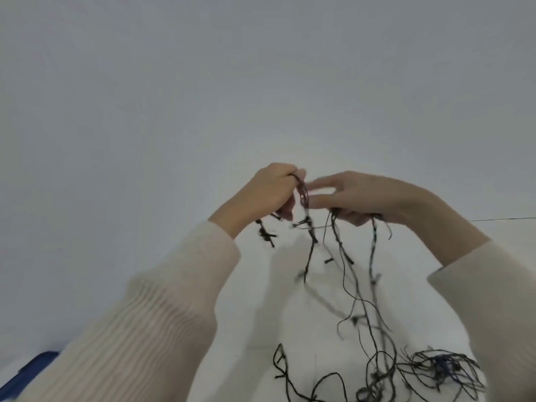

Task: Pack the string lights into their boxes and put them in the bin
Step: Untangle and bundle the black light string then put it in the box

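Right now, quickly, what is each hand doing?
Left hand: gripping a bunch of the string lights.
Right hand: lower fingers curled round hanging strands, upper ones straight.

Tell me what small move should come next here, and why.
Probably one more wrap: the right hand should carry its hanging strands over to the coil gripped in the left hand. Much of the string lights trails down from both hands to a loose tangle on the white surface, so they look far from ready for a box.
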The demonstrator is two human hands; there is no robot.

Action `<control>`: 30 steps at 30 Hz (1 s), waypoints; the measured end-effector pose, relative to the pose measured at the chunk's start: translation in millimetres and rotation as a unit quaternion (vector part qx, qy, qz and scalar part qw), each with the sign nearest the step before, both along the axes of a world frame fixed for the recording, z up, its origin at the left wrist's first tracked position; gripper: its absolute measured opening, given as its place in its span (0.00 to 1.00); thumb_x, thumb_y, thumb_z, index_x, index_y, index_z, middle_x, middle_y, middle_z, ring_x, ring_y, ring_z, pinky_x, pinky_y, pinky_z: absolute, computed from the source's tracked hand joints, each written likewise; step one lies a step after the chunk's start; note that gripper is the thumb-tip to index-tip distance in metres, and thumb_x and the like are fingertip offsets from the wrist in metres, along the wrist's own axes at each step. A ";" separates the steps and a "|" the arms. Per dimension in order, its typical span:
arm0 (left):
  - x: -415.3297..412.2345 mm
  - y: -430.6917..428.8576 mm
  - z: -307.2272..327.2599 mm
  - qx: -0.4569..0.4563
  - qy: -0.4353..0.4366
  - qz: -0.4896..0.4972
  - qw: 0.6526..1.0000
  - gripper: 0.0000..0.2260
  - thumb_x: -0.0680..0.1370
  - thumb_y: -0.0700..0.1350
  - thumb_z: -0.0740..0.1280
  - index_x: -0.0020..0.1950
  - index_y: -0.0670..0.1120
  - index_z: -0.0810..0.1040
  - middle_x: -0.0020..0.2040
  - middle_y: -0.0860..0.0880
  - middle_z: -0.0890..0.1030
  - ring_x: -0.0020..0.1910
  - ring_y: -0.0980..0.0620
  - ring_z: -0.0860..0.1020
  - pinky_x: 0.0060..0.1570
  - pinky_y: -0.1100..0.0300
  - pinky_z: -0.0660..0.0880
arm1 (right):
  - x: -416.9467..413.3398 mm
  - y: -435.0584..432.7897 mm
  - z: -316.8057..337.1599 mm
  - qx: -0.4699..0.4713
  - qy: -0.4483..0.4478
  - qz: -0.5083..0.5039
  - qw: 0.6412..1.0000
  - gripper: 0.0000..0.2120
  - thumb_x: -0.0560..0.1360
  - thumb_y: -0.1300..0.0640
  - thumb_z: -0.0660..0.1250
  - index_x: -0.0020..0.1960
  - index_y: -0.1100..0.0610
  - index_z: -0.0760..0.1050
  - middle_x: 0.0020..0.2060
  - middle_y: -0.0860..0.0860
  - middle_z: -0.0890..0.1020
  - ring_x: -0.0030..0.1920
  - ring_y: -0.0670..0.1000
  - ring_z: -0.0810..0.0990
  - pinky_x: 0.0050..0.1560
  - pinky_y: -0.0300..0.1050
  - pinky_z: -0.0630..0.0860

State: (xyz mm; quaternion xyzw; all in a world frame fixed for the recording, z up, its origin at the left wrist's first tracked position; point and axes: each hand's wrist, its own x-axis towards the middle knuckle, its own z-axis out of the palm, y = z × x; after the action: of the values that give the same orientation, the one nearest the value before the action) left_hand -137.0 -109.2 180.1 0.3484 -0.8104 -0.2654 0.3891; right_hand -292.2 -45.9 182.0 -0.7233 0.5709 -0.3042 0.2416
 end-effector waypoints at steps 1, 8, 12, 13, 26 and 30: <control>-3.9 -0.5 4.4 -0.042 -0.024 0.023 0.999 0.14 0.81 0.46 0.56 0.40 0.42 0.74 0.26 0.47 0.74 0.23 0.50 0.74 0.28 0.62 0.74 | 6.8 -0.8 -2.0 0.011 -0.019 0.028 0.999 0.04 0.73 0.47 0.69 0.42 0.45 0.81 0.27 0.49 0.56 0.26 0.48 0.54 0.25 0.38 0.53; 8.3 -23.6 -4.4 -0.059 -0.130 0.107 0.984 0.11 0.79 0.42 0.57 0.39 0.45 0.75 0.29 0.49 0.77 0.27 0.52 0.76 0.32 0.63 0.73 | -4.2 -7.2 -2.9 0.056 -0.160 0.028 0.985 0.18 0.77 0.45 0.62 0.52 0.57 0.82 0.29 0.48 0.56 0.24 0.46 0.54 0.23 0.37 0.52; 29.9 -22.2 -12.5 0.144 -0.232 0.088 0.958 0.10 0.74 0.38 0.59 0.34 0.40 0.76 0.19 0.49 0.74 0.27 0.49 0.79 0.37 0.60 0.79 | -25.8 -5.8 -7.8 0.015 0.114 -0.037 0.993 0.04 0.74 0.59 0.68 0.46 0.54 0.81 0.27 0.48 0.66 0.27 0.47 0.62 0.26 0.37 0.59; 34.4 -19.8 -13.0 0.172 -0.235 0.083 0.953 0.11 0.74 0.38 0.60 0.32 0.41 0.74 0.19 0.49 0.72 0.26 0.49 0.79 0.37 0.60 0.80 | -31.2 -6.0 -11.1 0.021 0.177 -0.054 0.982 0.05 0.74 0.61 0.68 0.45 0.54 0.81 0.28 0.49 0.68 0.28 0.48 0.63 0.26 0.37 0.61; -11.5 28.0 -56.5 0.109 -0.237 -0.004 0.965 0.12 0.73 0.46 0.64 0.30 0.44 0.70 0.18 0.54 0.64 0.17 0.54 0.62 0.31 0.61 0.73 | -1.8 9.0 -107.8 0.142 -0.196 0.135 0.961 0.18 0.69 0.55 0.73 0.57 0.49 0.73 0.40 0.57 0.82 0.39 0.51 0.82 0.50 0.47 0.78; 15.2 14.2 -104.7 0.240 -0.281 -0.101 0.924 0.10 0.74 0.44 0.68 0.34 0.44 0.75 0.22 0.53 0.67 0.23 0.55 0.66 0.31 0.62 0.72 | -19.9 17.0 -143.6 0.194 -0.236 0.073 0.949 0.12 0.69 0.52 0.67 0.45 0.60 0.81 0.20 0.49 0.62 0.20 0.45 0.56 0.21 0.36 0.57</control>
State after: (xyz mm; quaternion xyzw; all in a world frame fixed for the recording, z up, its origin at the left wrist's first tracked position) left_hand -121.8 -95.1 75.4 0.4078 -0.8297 -0.3806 0.0213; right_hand -312.1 -28.9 38.4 -0.6100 0.4910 -0.3311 0.5264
